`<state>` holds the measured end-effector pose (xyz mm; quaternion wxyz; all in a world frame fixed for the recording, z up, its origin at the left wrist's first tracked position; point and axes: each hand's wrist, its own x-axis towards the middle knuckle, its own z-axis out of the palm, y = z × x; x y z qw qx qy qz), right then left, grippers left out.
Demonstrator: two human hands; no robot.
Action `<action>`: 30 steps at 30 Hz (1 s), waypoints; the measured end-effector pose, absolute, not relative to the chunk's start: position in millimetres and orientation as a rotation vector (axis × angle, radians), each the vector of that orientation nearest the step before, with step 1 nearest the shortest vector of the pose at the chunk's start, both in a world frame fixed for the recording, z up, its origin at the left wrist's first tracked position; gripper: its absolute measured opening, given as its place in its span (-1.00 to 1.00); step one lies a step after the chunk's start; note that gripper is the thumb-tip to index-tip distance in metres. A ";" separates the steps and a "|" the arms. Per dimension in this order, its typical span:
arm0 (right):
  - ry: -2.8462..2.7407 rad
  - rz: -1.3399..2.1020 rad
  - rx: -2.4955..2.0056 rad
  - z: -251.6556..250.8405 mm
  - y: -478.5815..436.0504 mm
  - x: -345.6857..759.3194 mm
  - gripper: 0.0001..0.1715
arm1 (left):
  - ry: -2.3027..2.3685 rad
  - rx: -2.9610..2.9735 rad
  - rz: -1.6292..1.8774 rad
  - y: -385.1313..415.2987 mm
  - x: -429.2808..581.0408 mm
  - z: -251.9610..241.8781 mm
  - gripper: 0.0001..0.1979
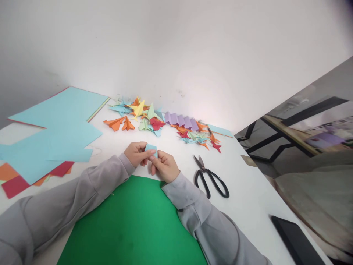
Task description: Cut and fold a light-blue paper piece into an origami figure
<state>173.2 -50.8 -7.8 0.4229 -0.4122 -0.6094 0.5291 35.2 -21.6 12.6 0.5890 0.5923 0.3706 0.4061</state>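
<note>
Between my two hands is a small folded piece of light blue paper (150, 147), held up just beyond the far edge of a green sheet (132, 221). My left hand (136, 154) pinches its left side, thumb on the front. From the right, my right hand (165, 165) grips the lower right part with thumb and fingers. The fingers cover much of the paper, so its full shape is hidden. Black-handled scissors (211, 177) lie to the right of my right hand, blades slightly apart.
Folded paper figures in several colours (138, 108) lie along the wall, with a purple pleated strip (180, 120) beside them. Light blue sheets (60, 106) are stacked at the left, over red paper (16, 187) and orange pieces. A black phone-like slab (296, 237) lies near the right edge.
</note>
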 end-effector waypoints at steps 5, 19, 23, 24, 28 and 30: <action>-1.547 1.309 -1.061 -4.6 -53.2 173.0 -0.52 | 0.899 1.320 0.894 -19.4 33.7 16.2 -0.66; -1.594 1.302 -1.085 -1.5 -54.3 173.8 -0.53 | 0.931 1.375 0.929 -23.5 32.9 16.1 -0.71; -1.541 1.343 -1.071 -3.6 -53.4 173.7 -0.54 | 0.943 1.376 0.935 -24.0 33.3 16.0 -0.71; -1.546 1.334 -1.075 -3.6 -53.5 173.5 -0.54 | 0.940 1.376 0.933 -24.0 33.5 16.5 -0.70; -1.609 1.261 -1.093 -1.3 -55.5 172.3 -0.52 | 0.941 1.318 0.927 -23.5 33.5 19.6 -0.67; -1.620 1.252 -1.102 -0.3 -56.6 171.5 -0.54 | 0.929 1.274 0.902 -23.0 33.0 20.1 -0.65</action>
